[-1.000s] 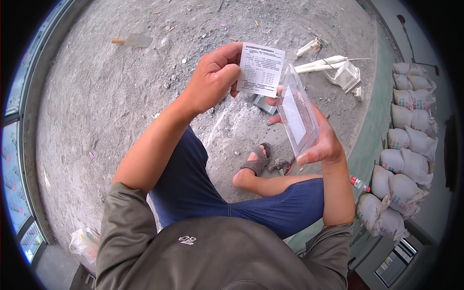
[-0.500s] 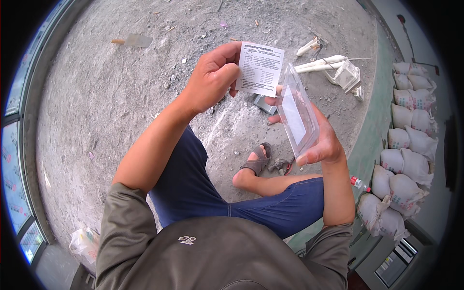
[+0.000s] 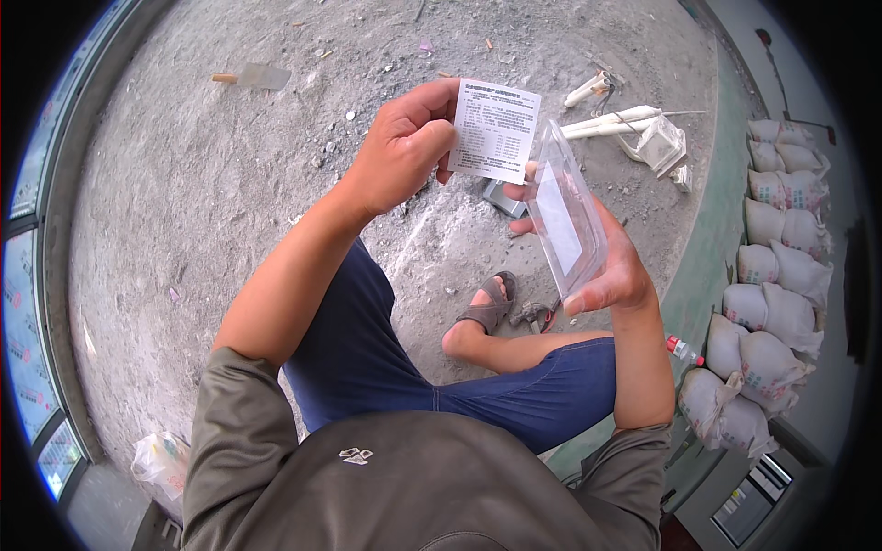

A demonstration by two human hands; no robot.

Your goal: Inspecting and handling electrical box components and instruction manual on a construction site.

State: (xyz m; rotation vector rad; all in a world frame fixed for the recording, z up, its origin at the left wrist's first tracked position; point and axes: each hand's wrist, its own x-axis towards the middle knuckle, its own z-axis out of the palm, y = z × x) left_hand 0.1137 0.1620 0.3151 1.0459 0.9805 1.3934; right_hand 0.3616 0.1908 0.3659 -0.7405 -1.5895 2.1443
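Note:
Pinched between the thumb and fingers of my left hand (image 3: pixel 409 142) is a small white printed leaflet (image 3: pixel 496 133), held by its left edge with the text facing me. My right hand (image 3: pixel 617 271) grips a clear plastic blister package (image 3: pixel 565 211), thumb on the near side and fingers behind it. A white paper strip (image 3: pixel 557 220) shows through the plastic. The leaflet's lower right corner comes close to the package and the right fingertips; whether they touch I cannot tell. Below the hands, partly hidden by them, a grey box-like object (image 3: pixel 505 197) lies on the ground.
Dusty, rubble-strewn ground (image 3: pixel 230 184) spreads around me. White pipes (image 3: pixel 611 122) and a white box-shaped fitting (image 3: pixel 660 147) lie ahead right. Stacked white sacks (image 3: pixel 772 248) line the right side, near a red-capped bottle (image 3: pixel 684 350). A scraper (image 3: pixel 262 77) lies far left, a plastic bag (image 3: pixel 161 464) near left.

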